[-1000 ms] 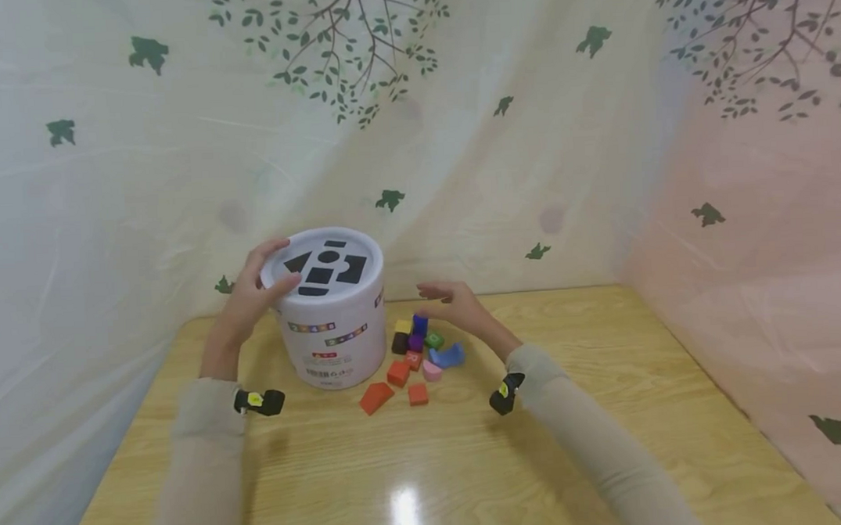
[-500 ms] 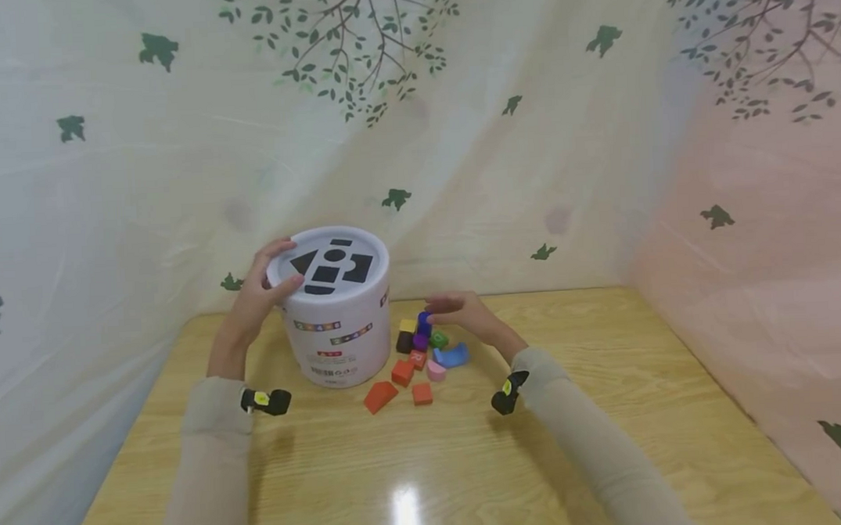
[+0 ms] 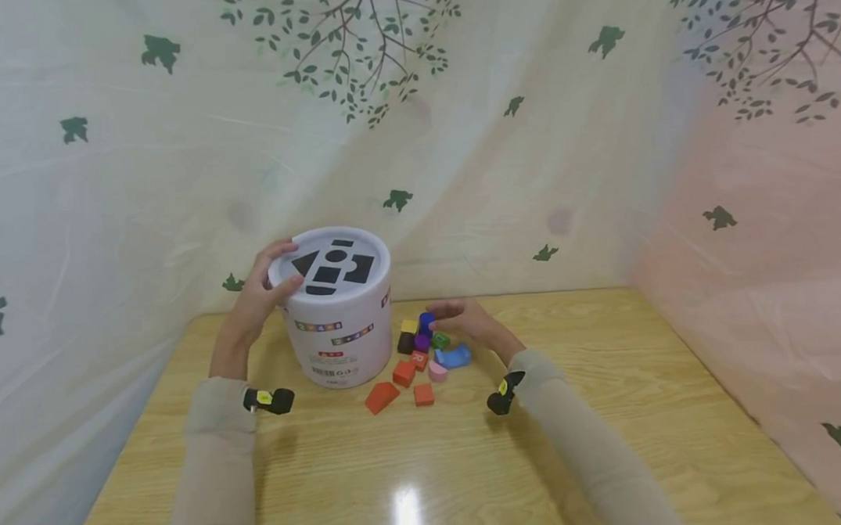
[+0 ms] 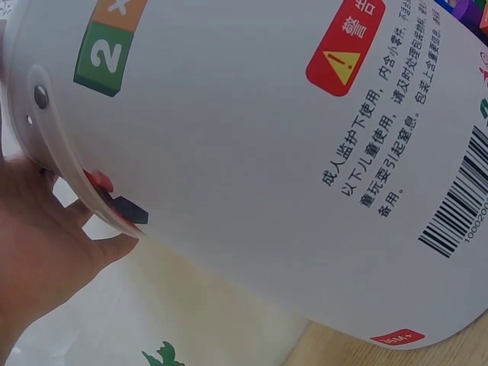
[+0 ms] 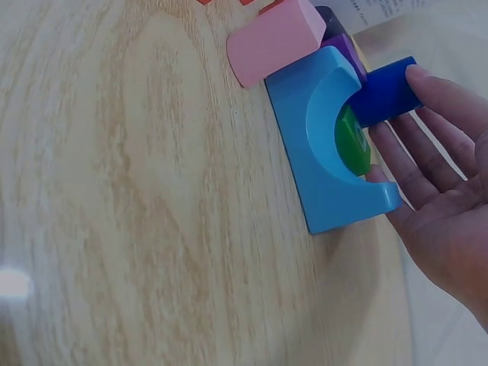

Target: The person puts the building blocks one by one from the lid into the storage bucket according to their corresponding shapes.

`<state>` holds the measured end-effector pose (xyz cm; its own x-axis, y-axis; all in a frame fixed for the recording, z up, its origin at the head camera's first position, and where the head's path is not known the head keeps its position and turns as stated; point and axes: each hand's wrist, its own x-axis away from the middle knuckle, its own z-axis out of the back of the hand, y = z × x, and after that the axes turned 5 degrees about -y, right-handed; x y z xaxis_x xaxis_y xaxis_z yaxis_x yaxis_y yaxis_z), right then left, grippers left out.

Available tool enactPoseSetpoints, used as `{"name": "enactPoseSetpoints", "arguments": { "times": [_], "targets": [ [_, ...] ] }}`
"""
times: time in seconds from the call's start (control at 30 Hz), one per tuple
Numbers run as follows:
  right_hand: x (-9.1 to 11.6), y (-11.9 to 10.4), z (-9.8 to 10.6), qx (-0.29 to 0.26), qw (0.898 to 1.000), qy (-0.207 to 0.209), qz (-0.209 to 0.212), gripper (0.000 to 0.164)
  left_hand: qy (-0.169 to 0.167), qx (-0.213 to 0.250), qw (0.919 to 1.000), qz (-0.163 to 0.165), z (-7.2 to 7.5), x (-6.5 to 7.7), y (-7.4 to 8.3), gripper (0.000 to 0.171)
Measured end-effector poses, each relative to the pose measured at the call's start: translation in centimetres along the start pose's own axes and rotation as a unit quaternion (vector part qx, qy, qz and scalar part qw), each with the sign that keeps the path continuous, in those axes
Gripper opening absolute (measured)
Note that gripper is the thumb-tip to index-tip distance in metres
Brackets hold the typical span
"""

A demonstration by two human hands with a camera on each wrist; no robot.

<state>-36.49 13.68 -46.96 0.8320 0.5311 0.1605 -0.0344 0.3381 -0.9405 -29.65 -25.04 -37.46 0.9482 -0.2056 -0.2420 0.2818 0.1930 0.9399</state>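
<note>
Pale cloth (image 3: pixel 459 175) printed with leafy branches and dark green bird shapes hangs behind a light wood-grain counter (image 3: pixel 541 453). On the counter stands a white cylindrical bucket (image 3: pixel 339 340), upright, black shapes marking its round top. The left hand (image 3: pixel 253 297) grips the bucket's upper rim, thumb and fingers apart. Just right of the bucket, the right hand (image 3: pixel 468 321) is partly open, pinching a dark blue cylinder (image 5: pixel 385 91) between thumb and fingers. Near that cylinder lie a light blue arch-shaped block (image 5: pixel 293 137), a green block (image 5: pixel 351 145) and a pink half-round block (image 5: pixel 274 42).
</note>
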Motion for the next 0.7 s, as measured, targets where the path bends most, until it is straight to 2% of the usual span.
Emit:
{"name": "enactPoseSetpoints", "arguments": {
  "times": [0.27, 0.7],
  "targets": [
    [-0.23, 0.40, -0.10, -0.007, 1.000, -0.008, 0.001, 0.043, 0.002, -0.002, 1.0000, -0.003, 0.05, -0.02, -0.14, 0.069],
    [-0.35, 0.32, -0.51, -0.025, 1.000, -0.010, -0.006, 0.044, 0.004, 0.006, 1.0000, -0.004, -0.01, 0.07, -0.18, 0.068]
  ]
}}
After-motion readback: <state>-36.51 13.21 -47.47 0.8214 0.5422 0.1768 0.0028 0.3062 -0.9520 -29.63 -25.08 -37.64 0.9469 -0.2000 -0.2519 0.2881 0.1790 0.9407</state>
